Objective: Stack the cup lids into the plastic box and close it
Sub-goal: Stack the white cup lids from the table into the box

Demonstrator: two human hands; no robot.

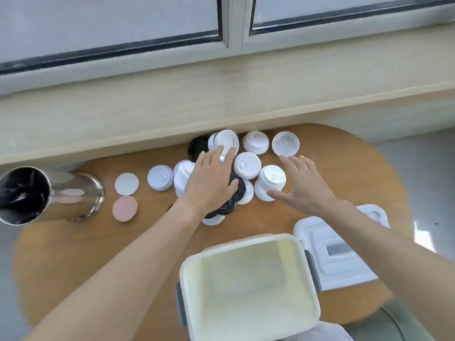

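Both hands reached over scattered round white and black plastic cup lids on the round wooden counter; the left hand lay flat on them, fingers apart, while the right hand spread its fingers beside a short white stack. Nearer, the empty translucent rectangular plastic box stood open, its white cover just beside it. Gathering seemed under way; next, probably, gripping a stack.

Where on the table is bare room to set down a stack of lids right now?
Bare wood lies at the near left of the table, between the pink lid, the left forearm and the table edge. A narrower strip runs between the plastic box and the lid cluster. The far middle, under both hands, is crowded.
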